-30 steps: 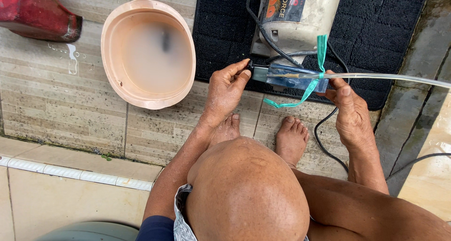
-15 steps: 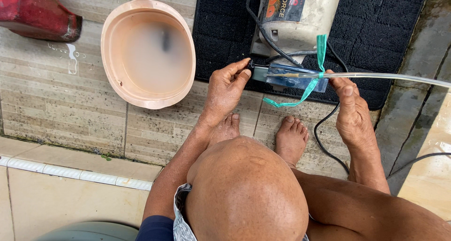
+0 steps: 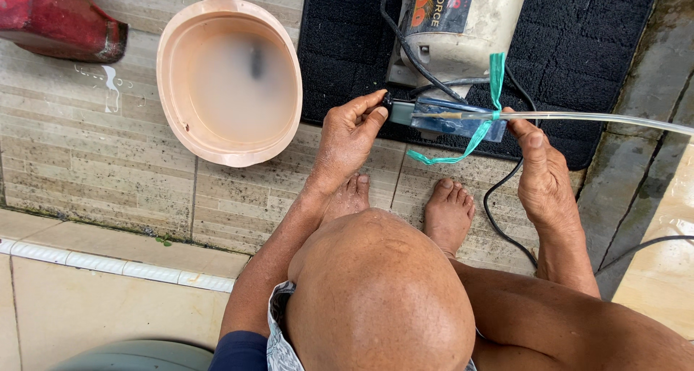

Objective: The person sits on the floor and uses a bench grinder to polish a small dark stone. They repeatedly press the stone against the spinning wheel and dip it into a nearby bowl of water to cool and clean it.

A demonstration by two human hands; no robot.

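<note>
Both hands meet over one small thing at the front edge of the black mat (image 3: 578, 45): my left hand (image 3: 347, 143) pinches the dark end cap of a blue device (image 3: 452, 121) between thumb and fingertips, and my right hand (image 3: 542, 176) grips its other end, fingers closed on it where a clear tube (image 3: 600, 118) runs off toward the right edge of view. From the biggest thing down, I see the tiled floor (image 3: 87, 176) carrying everything, its pale border strip along the near side. The mat lies at the far right of the floor, and a cream-coloured motor unit (image 3: 477, 24) stands on it, just behind the blue device. Left of the mat, well apart from my hands, sits an oval peach basin (image 3: 173, 67) holding cloudy water, and a red container (image 3: 58, 20) lies in the far left corner. Black cables (image 3: 506, 197) loop from the motor unit across the mat's near edge and onto the tiles beside my right foot (image 3: 448, 212). A green ribbon (image 3: 481, 121) is tied around the tube and the device, its tails hanging toward the tiles. I cannot tell whether the device rests on the mat or is lifted clear of it.
</note>
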